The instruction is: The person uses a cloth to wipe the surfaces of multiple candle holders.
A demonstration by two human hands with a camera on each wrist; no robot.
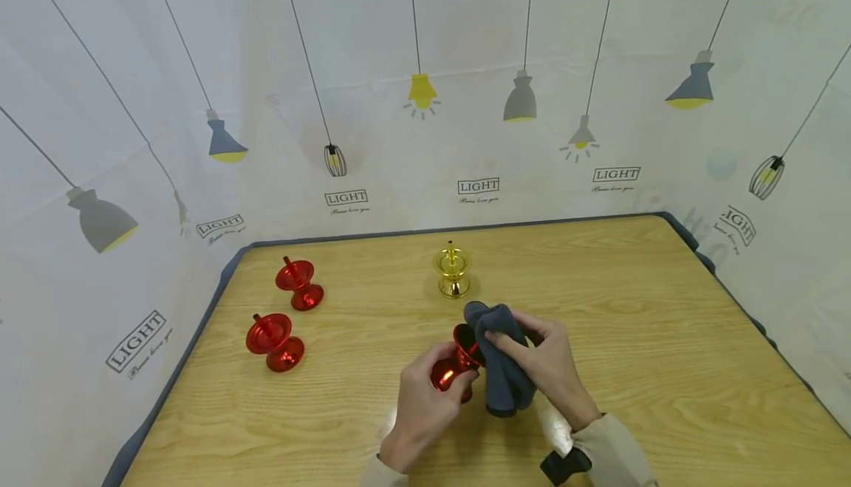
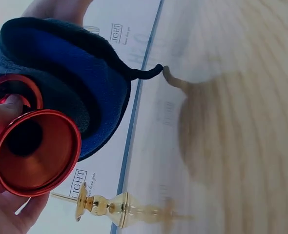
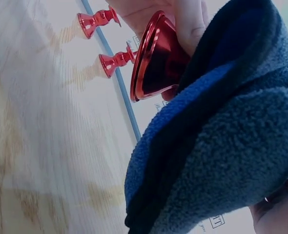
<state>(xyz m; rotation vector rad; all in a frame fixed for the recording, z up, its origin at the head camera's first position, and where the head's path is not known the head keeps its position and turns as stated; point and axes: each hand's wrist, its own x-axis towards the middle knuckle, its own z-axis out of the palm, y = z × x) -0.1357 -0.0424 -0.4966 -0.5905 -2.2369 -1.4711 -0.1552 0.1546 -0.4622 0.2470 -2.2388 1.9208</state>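
One red holder [image 1: 460, 363], cloth [image 1: 504, 380] perhaps inside

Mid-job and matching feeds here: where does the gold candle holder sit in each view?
Head: the gold candle holder is slightly right of centre, upright on the wooden table.
Left wrist: gold candle holder near the bottom edge, left of centre, appearing sideways.
Right wrist: not in this picture.
Shared landmark: the blue-grey cloth in the right hand; the cloth shows in all three.
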